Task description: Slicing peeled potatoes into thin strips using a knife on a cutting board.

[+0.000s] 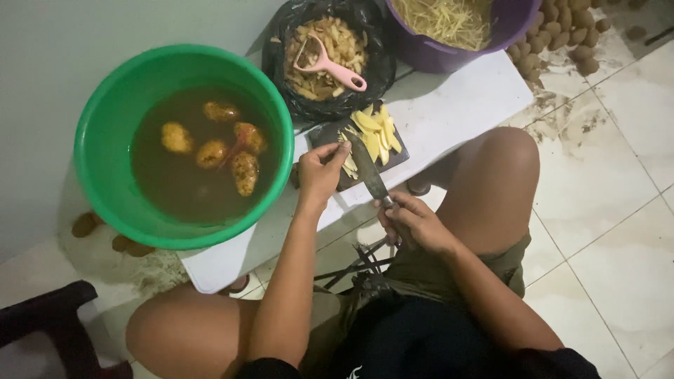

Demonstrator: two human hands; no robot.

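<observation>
While the right hand [414, 223] keeps a clenched grip on the handle of a knife [368, 168], its blade lies flat over the near edge of a small dark cutting board [330, 133], pointing away from the body so the edge can come down on what the other hand steadies. The left hand [319, 172] is just left of the blade, fingertips pinched around a few thin potato strips [349, 160] to hold them in place. Just beyond the blade tip sit yellow potato slices [379, 130] (already flat, stacked loosely). Farther from both hands, a black bag of peelings [330, 49] holds a pink peeler [326, 64], set aside out of the cutting path. To the left of the left hand a green basin [105, 140] of murky water holds whole peeled potatoes [214, 151]. Beyond the right hand a purple tub [456, 35] holds cut strips. All rest on a low white table [456, 105].
</observation>
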